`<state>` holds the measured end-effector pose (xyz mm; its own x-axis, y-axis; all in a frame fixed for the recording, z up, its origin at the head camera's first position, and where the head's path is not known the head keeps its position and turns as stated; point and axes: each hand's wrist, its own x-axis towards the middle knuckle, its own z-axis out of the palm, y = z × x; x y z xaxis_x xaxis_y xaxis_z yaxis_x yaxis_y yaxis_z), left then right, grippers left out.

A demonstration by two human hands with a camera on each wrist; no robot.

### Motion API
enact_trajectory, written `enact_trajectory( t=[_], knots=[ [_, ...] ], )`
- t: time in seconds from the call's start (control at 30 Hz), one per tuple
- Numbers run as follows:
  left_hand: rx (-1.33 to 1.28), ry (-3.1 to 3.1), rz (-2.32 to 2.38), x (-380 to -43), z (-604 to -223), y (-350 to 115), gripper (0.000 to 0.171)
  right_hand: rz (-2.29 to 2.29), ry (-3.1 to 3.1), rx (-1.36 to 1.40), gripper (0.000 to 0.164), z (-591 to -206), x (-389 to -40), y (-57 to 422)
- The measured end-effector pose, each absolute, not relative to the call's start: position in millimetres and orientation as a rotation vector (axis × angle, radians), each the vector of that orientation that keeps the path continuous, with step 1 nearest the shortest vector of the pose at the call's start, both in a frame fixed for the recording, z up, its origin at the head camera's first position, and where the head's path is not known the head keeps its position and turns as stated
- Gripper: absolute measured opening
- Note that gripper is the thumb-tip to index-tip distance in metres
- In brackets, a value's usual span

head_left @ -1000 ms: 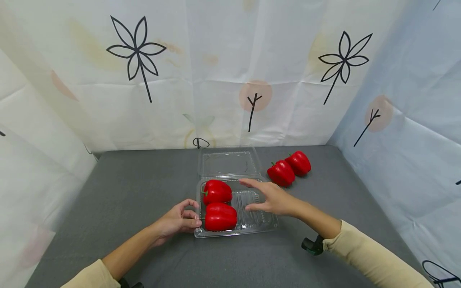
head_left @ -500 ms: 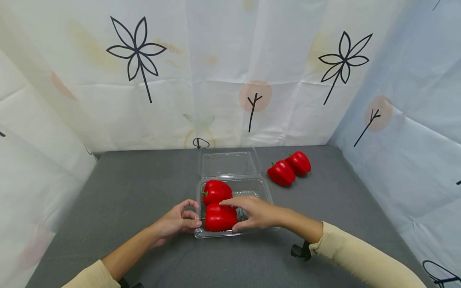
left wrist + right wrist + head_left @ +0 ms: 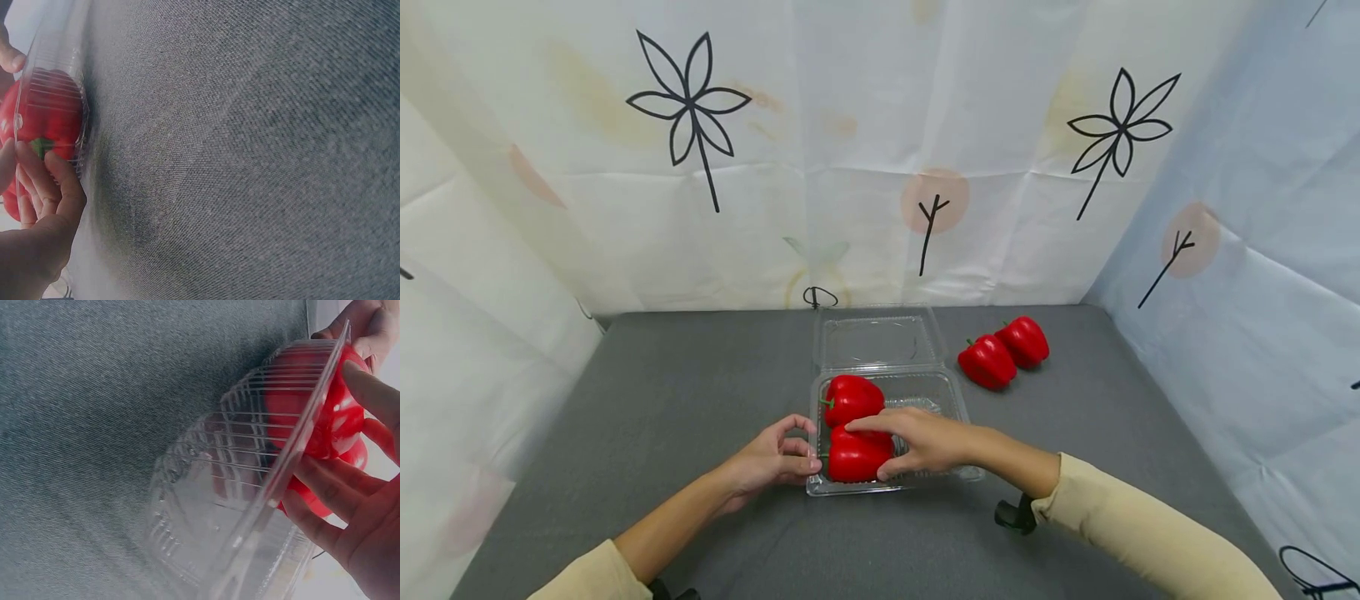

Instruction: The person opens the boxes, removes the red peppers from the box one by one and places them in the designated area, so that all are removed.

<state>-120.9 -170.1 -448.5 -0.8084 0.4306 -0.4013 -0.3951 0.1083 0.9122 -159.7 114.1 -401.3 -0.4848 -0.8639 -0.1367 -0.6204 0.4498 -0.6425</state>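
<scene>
I have the left hand (image 3: 775,457) pinching the left rim of the clear tray (image 3: 932,385), thumb and fingertips on the edge, so the tray looks steadied on the grey table (image 3: 715,367). The right hand (image 3: 921,440) is spread wide over the front pepper (image 3: 861,458), fingers reaching across its top and thumb at its right end; I cannot tell from my feeds whether it squeezes or merely touches. That pepper lies on its side in the left half of the tray, with the back pepper (image 3: 853,399) just behind it, and the lid (image 3: 880,340) lies open at the rear. I judge this step to be settling pepper number 2 into its place, with 2 of 4 inside. Outside, behind and to the right of the tray, the nearer loose pepper (image 3: 987,363) sits against the farther loose pepper (image 3: 1024,342). As I read it, the next move calls for lifting the right hand clear without dragging the front pepper, then reaching for the nearer loose pepper while the left hand anchors the rim.
</scene>
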Motion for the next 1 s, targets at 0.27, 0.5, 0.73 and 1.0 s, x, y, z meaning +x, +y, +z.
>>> enact_trajectory(
  t=[0.27,0.5,0.73,1.0],
  knots=[
    [0.033,1.792,1.764,-120.7,-448.6,-170.4,0.053,-0.708,2.297,-1.295,0.065,-403.1,-161.8,109.7],
    [0.027,1.785,1.767,-121.1,-448.5,-171.1,0.052,-0.685,2.308,-1.306,0.063,-404.2,-162.6,107.7],
    [0.029,1.788,1.767,-120.3,-449.3,-171.0,0.052,-0.678,2.291,-1.324,0.064,-403.7,-163.9,106.1],
    [0.018,1.786,1.768,-120.6,-448.8,-169.7,0.052,-0.628,2.345,-1.291,0.065,-403.9,-165.3,104.2]
  ],
)
